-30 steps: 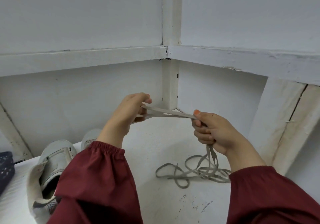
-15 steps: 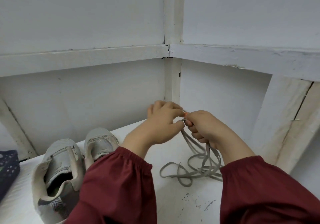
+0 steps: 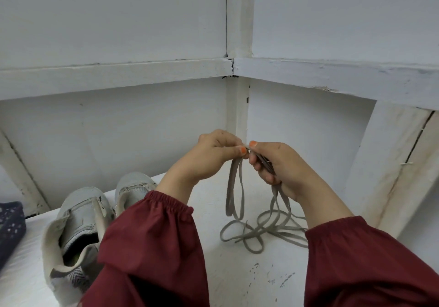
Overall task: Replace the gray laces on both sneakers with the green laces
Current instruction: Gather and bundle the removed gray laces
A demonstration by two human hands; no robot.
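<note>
near the middle of the view, just below centre, the left grip and right grip meet thumb to thumb above the white tabletop. both hold the gray laces. the left grip's thumb and fingers pinch the top of a folded loop that hangs straight down toward 6 o'clock. the right grip's curled fingers wrap several strands that drop out below the palm. the rest of the laces lie in a loose tangle on the tabletop at 5 o'clock from the hands, touching the edge of the right sleeve. two gray sneakers stand side by side at 8 o'clock from the hands, partly behind the left sleeve, toes toward the wall. a dark blue perforated basket sits at the 8 o'clock edge of the view.
</note>
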